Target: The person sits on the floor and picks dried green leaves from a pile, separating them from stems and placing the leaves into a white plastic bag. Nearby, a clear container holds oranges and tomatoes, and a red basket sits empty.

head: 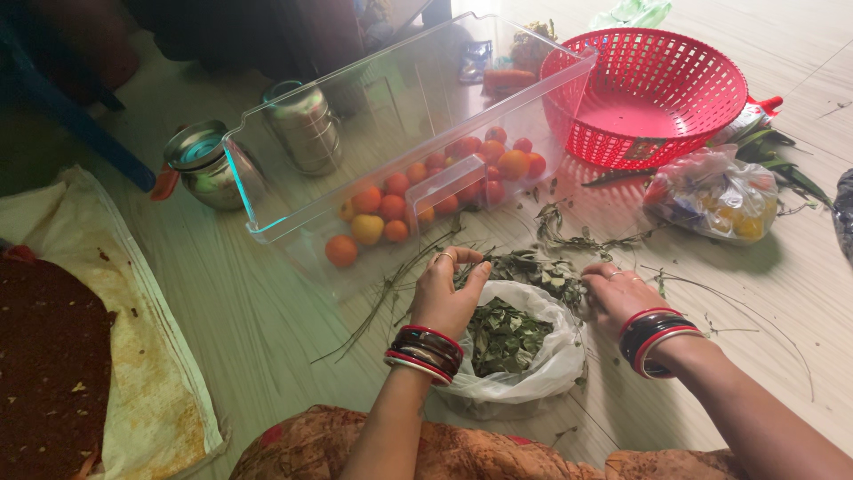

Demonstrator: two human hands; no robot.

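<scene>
hands (449, 289) over leaf bag (551, 364), tomatoes (426, 191)

Two hands are in view — the left hand (451, 289) and the right hand (617, 292). One white plastic bag of green leaves (511, 342) lies between them. One clear plastic drawer (400, 98) holds roughly twenty tomatoes (391, 206) — red, orange and a yellowish few, too bunched to count exactly. There is one red perforated basket (653, 93), two steel pots (209, 164), one clear bag of produce (715, 191) and one cloth-lined tray (98, 356).
</scene>
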